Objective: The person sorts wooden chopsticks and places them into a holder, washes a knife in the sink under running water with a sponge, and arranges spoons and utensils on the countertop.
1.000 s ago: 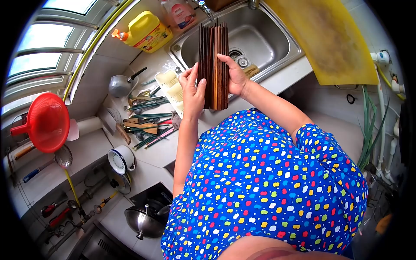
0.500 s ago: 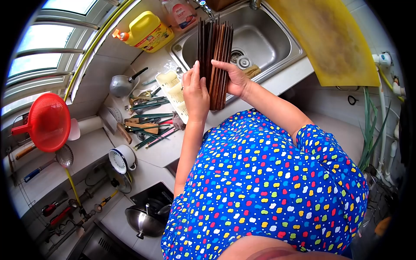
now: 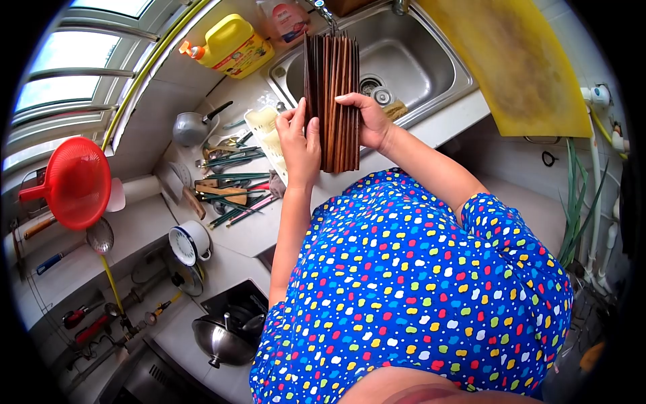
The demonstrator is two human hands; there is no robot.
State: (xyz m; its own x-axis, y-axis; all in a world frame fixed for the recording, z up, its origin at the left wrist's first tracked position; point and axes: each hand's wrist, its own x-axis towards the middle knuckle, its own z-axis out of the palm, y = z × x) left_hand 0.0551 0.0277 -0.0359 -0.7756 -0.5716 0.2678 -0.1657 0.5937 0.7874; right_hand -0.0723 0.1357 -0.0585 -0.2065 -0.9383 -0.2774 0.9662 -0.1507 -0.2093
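Holding bundle of chopsticks (image 3: 333, 111) in front of body, over desk (image 3: 249, 232) and near rim of sink (image 3: 404, 57): slim, straight, tapering, dark to reddish-brown, wood-like, grain showing. Right hand (image 3: 369, 120) is curling round right side, thumb across front; left hand (image 3: 299, 145) is staying half open, fingers nearly straight, pressing left side. White rack (image 3: 268, 138) is lying beside left hand, ribbed plastic. Green-handled utensils (image 3: 232, 160) are lying scattered beyond. Smooth steel sink is shining; red mesh strainer (image 3: 77, 182) is hanging near barred window (image 3: 74, 71).
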